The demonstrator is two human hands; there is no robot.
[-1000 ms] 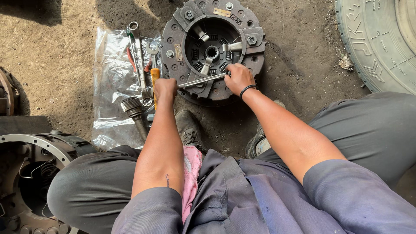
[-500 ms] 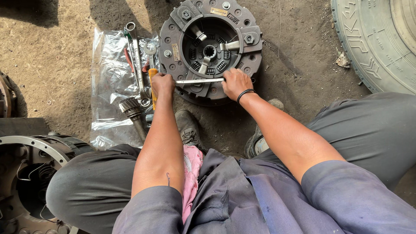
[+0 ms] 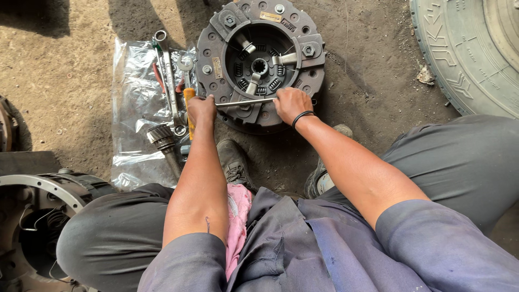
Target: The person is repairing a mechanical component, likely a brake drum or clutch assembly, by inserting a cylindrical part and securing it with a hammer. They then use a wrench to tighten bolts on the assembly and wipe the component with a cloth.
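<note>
A round grey clutch pressure plate (image 3: 216, 48) with bolts and release levers lies on the dirt floor in front of me. A thin metal rod (image 3: 246, 101) runs horizontally across its near edge. My left hand (image 3: 202, 110) grips the rod's left end, close to an orange-handled tool. My right hand (image 3: 290, 104), with a black band at the wrist, is closed on the rod's right end, over the plate's rim.
A clear plastic sheet (image 3: 132, 92) at the left holds wrenches (image 3: 168, 70), the orange-handled tool (image 3: 188, 108) and a splined shaft (image 3: 162, 138). A large tyre (image 3: 470, 48) stands at the top right. A metal housing (image 3: 38, 216) sits at the bottom left. My shoes rest below the plate.
Both hands and the rod have shifted from a slight tilt to lie level across the plate's near edge. The view has drifted a little.
</note>
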